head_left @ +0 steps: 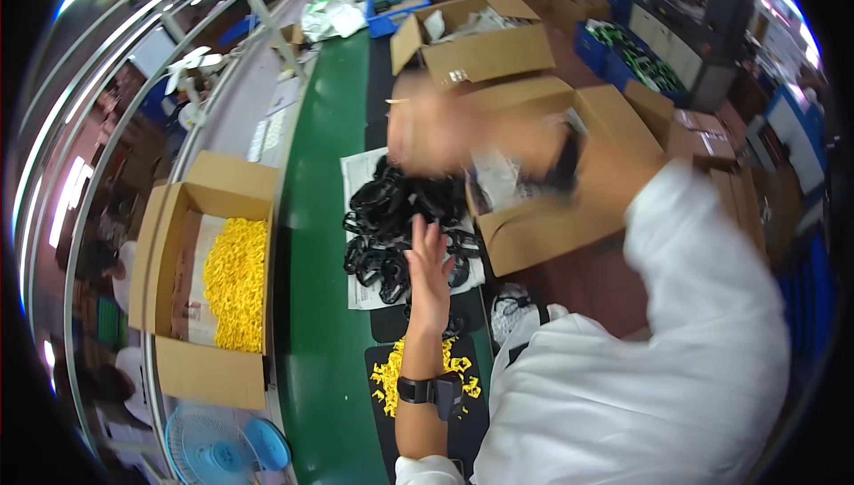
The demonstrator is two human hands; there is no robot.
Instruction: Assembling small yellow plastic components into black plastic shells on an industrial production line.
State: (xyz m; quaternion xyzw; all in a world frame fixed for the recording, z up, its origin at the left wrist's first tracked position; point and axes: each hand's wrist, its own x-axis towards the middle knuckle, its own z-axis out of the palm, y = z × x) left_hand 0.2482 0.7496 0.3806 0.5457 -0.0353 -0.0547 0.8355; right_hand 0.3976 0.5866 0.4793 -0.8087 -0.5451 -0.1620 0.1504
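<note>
A heap of black looped, strap-like pieces (378,218) lies on a white sheet (360,292) on the green table. At its near edge is my left hand (429,280), fingers stretched out and holding nothing that I can see. My right hand (436,129) is above the heap's far side, beside an open carton; motion smears its fingers, and whether it holds anything is unclear. Small yellow pieces (387,374) are scattered on a black mat (384,449) under and around my left forearm.
An open carton of yellow pieces (238,280) stands left of the green table (325,129). On the right are an open carton (525,236) with clear plastic inside and another carton (489,54) behind it. A blue fan (213,449) is at lower left, a blue tray (396,7) at the far end.
</note>
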